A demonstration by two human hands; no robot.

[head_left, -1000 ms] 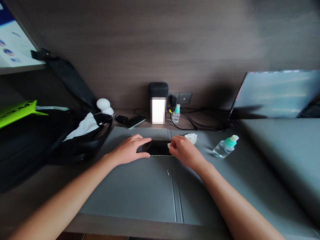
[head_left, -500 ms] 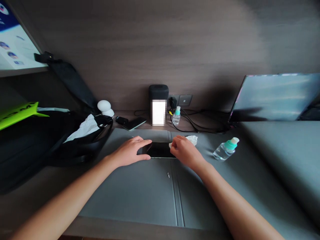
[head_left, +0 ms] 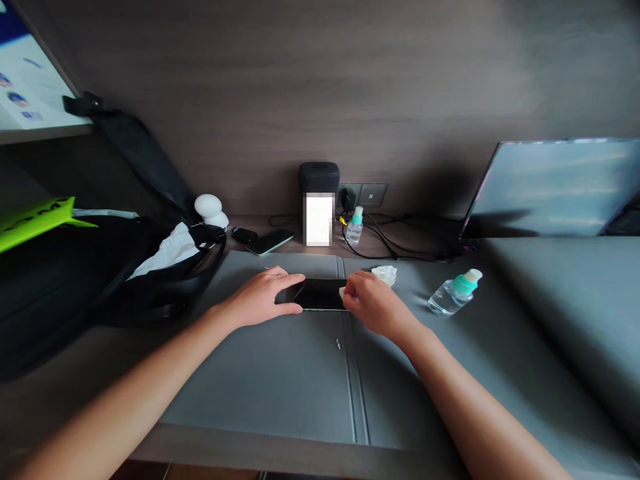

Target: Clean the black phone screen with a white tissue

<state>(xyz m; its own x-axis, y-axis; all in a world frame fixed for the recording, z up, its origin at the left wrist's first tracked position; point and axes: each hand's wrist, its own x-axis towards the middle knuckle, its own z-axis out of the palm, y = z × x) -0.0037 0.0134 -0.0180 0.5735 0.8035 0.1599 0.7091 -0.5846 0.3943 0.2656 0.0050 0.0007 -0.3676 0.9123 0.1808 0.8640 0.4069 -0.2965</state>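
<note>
A dark-screened smartphone (head_left: 324, 294) lies flat on the grey desk mat (head_left: 260, 380), long side across. My left hand (head_left: 263, 298) holds its left end, with the thumb on the near edge and the fingers on the far edge. Over the phone's right end, my right hand (head_left: 371, 300) is closed around a white tissue (head_left: 342, 292), of which only a small corner shows. Just behind that hand lies a crumpled tissue (head_left: 385, 274). A clear spray bottle (head_left: 453, 293) with a mint-green collar stands farther right.
A black bag (head_left: 65, 287) fills the left side. Along the back are a second phone (head_left: 271, 241), a small dark object (head_left: 244, 235), a dark upright case (head_left: 319, 175), a smaller bottle (head_left: 355, 227) and black cables (head_left: 380, 233). A screen (head_left: 550, 190) stands at right. A white scrap (head_left: 338, 344) lies on the mat.
The view has shifted slightly, so the scene sits a little higher. Both hands keep nearly the same places on the phone, the right one still closed on the tissue.
</note>
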